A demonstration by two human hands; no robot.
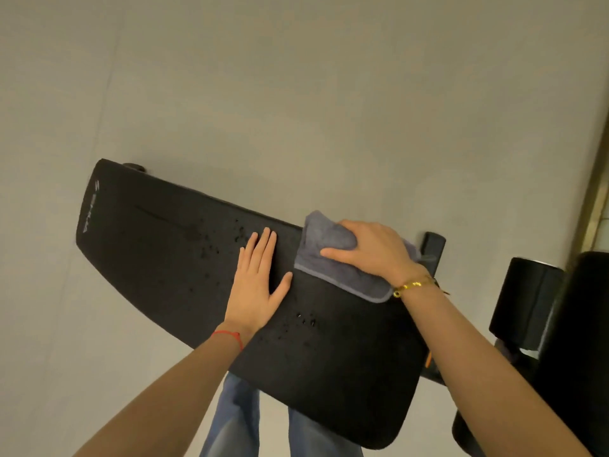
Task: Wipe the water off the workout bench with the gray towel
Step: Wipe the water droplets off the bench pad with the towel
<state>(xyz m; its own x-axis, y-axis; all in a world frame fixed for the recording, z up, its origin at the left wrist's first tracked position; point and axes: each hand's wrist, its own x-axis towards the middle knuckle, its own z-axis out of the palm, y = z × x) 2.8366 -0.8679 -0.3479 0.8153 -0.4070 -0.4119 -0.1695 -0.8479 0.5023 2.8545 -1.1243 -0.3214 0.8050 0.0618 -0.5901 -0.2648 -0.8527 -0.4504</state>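
The black padded workout bench [158,258] runs from upper left to lower right, with white lettering at its far left end. Water drops [211,249] dot its middle, and more lie near the front edge. My left hand [260,285] lies flat on the pad with straight fingers, just left of the towel. The gray towel [329,258] sits bunched on the bench's far right part. My right hand [369,249] grips it from above, fingers curled over the cloth, a gold bracelet on the wrist.
Black foam rollers and frame parts [527,298] of the bench stand at the right. Pale grey floor [296,94] surrounds the bench. My legs in blue jeans [237,420] show below the pad. A wall base strip [596,199] runs along the right edge.
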